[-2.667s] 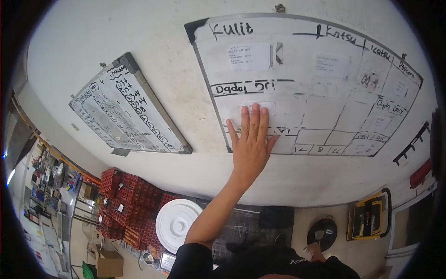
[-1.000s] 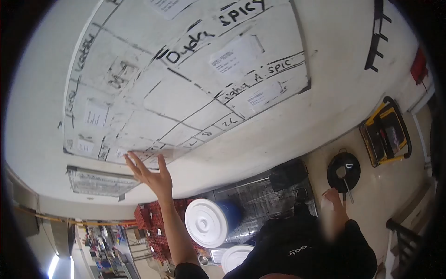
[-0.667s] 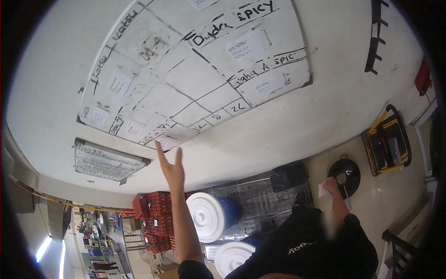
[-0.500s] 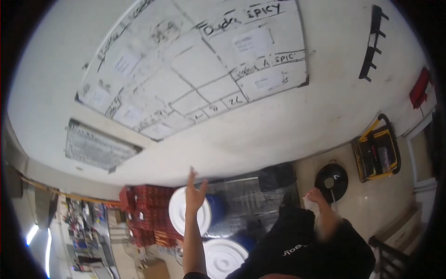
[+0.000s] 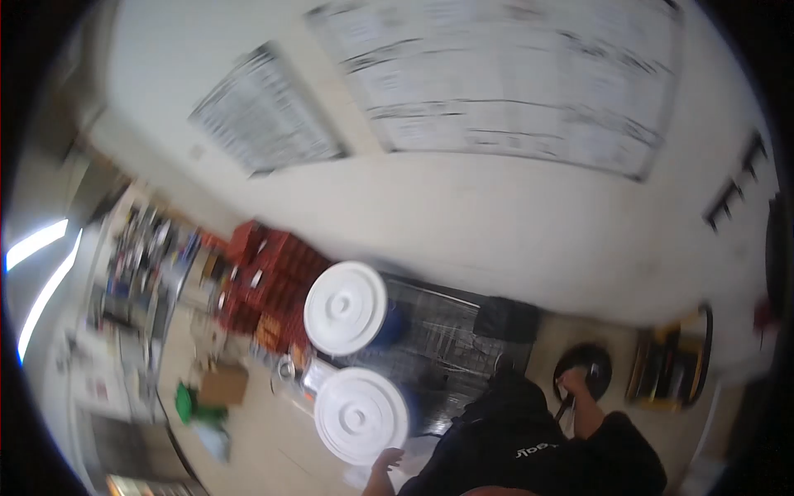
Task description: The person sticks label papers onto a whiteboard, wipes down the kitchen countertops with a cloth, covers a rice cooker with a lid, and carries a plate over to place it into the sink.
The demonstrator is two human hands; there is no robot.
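My left hand [image 5: 387,460] is low in the view, just below the round white lid [image 5: 361,417] of the nearer drum; I cannot tell whether it touches it. Its fingers look loosely apart, with nothing seen in them. My right hand [image 5: 572,380] is closed, in front of a black round object [image 5: 597,362] on the floor. What it holds, if anything, is blurred. Behind the nearer drum stands a second blue drum [image 5: 390,322] with a white lid [image 5: 344,307].
Stacked red crates [image 5: 277,273] stand left of the drums, against the wall. A dark wrapped stack [image 5: 442,331] lies right of them. A yellow and black bin-like item [image 5: 668,364] is at the right. A cardboard box [image 5: 223,385] and a green item [image 5: 186,403] lie on the left floor.
The view has swung left and down, so the whiteboards appear higher and farther right. My left hand has dropped from in front of the lids. The white item in my right hand no longer shows.
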